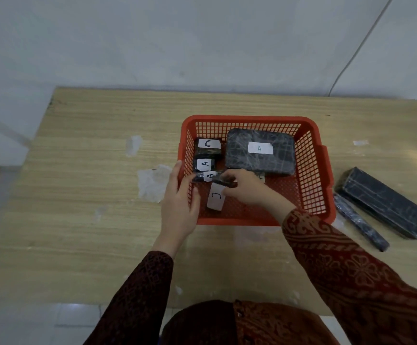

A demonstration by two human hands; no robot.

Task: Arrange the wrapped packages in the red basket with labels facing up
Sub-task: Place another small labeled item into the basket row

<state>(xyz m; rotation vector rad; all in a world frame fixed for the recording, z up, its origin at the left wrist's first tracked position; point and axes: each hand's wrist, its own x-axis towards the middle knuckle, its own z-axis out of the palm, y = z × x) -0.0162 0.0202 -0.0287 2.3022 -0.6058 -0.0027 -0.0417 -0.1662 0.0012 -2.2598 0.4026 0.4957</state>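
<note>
The red basket (312,170) sits on the wooden table right of centre. Inside, a large black wrapped package (277,163) shows a label "A" face up at the back right. Two small packages lie at the back left, one labelled "C" (208,145) and one labelled "A" (205,164). My left hand (180,205) rests against the basket's left wall, its fingertips on a thin package labelled "A" (203,176). My right hand (246,186) is inside the basket, shut on a small black package (223,181). A label "C" (216,196) lies beneath it.
Two black wrapped packages lie on the table right of the basket: a long block (386,202) and a thin stick (359,224). Scraps of clear tape (152,181) stick to the table left of the basket. A cable (359,46) hangs on the wall.
</note>
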